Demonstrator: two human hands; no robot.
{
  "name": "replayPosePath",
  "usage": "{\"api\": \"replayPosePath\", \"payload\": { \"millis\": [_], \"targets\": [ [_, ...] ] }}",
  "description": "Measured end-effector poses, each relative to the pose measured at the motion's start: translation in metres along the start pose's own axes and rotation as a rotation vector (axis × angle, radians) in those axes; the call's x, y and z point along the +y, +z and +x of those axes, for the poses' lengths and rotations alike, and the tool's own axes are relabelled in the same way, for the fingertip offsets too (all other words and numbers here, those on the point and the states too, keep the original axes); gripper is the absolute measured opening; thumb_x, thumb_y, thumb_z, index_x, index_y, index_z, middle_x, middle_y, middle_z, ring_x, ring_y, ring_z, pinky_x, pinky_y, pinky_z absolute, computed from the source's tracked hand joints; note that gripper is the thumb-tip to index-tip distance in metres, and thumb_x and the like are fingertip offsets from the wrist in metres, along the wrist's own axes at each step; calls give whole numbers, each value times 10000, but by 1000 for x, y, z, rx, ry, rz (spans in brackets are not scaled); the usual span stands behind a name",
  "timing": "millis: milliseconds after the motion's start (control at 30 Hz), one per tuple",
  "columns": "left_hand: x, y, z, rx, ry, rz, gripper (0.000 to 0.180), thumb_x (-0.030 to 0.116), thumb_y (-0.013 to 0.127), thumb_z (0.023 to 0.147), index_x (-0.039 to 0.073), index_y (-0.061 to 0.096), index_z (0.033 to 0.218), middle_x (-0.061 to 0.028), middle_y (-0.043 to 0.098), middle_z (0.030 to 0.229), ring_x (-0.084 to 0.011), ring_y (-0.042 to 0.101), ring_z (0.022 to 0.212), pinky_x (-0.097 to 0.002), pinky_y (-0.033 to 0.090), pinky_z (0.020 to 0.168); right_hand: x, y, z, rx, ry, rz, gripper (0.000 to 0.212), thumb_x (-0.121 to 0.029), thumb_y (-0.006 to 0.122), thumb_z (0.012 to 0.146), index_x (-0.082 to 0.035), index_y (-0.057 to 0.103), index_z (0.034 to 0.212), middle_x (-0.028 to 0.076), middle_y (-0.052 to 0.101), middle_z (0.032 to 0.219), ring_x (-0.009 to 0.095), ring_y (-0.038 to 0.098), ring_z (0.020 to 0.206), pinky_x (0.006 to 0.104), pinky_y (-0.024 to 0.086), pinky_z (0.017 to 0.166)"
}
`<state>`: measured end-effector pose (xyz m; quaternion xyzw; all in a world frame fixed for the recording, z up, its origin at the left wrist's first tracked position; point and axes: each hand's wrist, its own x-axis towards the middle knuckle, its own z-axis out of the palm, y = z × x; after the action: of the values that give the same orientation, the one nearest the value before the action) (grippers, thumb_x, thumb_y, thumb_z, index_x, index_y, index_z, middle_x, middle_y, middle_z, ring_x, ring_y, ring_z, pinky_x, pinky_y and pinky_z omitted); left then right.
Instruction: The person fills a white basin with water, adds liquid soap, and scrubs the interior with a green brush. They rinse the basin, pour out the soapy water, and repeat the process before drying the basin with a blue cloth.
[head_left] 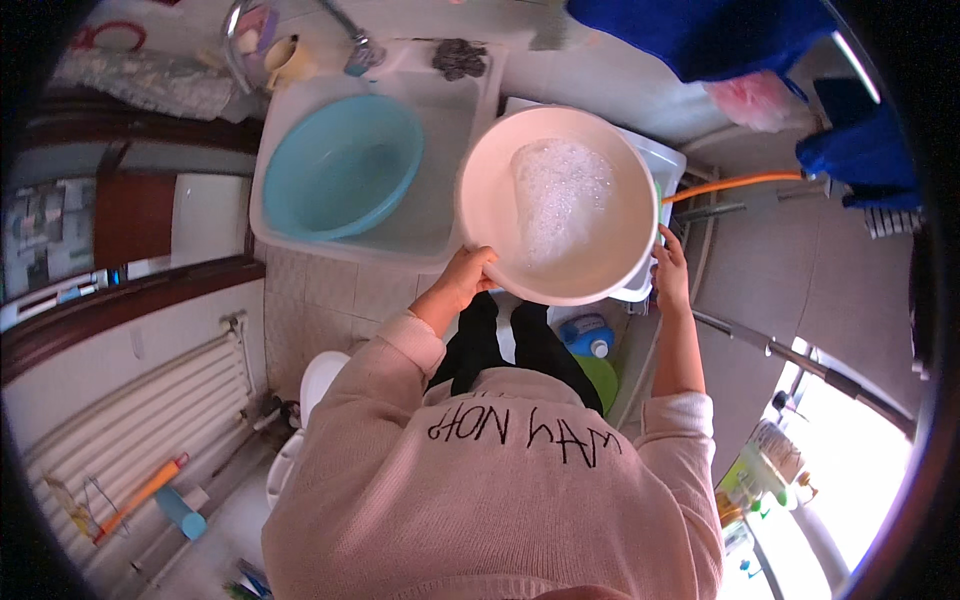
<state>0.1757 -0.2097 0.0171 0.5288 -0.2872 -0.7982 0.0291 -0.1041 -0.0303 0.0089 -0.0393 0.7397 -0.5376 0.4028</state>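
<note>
A pale pink washbasin (490, 190) with foamy suds (565, 195) in it is held out in front of my body. My left hand (468, 276) grips its rim at the near left, with the fingers partly hidden under the edge. At the right side my right hand (671, 268) closes on the rim, its fingertips against the outer wall. A light-blue basin (345, 165), tilted, sits inside the white sink (440, 215) to the left of the pink one.
A tap (362, 48) and a dark scrubber (459, 60) are at the sink's back. An orange hose (735, 184) runs right of the basin. Blue cloths (710, 35) hang above. A blue bottle (588, 336) stands by my legs; a radiator (150, 405) is at left.
</note>
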Motion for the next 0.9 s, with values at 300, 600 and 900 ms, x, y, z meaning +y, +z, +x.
{"api": "replayPosePath", "payload": {
  "millis": [300, 600, 900],
  "targets": [
    [-19, -19, -17, -212, -139, -319, 333, 193, 509, 734, 89, 481, 1049, -34, 546, 980, -141, 543, 858, -287, 451, 769, -82, 56, -46, 2, 62, 272, 389, -441, 427, 859, -190, 479, 1151, -72, 478, 764, 23, 335, 554, 173, 255, 491],
    [-23, -50, -18, -416, -184, -757, 249, 131, 526, 734, 38, 505, 964, -44, 583, 831, -138, 590, 686, -230, 526, 539, -138, 124, -72, -226, -174, 132, 366, -265, 473, 870, -92, 438, 1190, -62, 405, 658, 19, 300, 501, 158, 227, 433],
    [-26, -67, -14, -419, -348, -880, 229, 98, 517, 735, 12, 519, 947, -66, 597, 824, -158, 598, 611, -266, 546, 489, -160, 158, -83, -273, -303, 37, 445, -197, 509, 849, -53, 358, 1242, -55, 368, 624, 15, 279, 486, 173, 200, 429]
  ]
}}
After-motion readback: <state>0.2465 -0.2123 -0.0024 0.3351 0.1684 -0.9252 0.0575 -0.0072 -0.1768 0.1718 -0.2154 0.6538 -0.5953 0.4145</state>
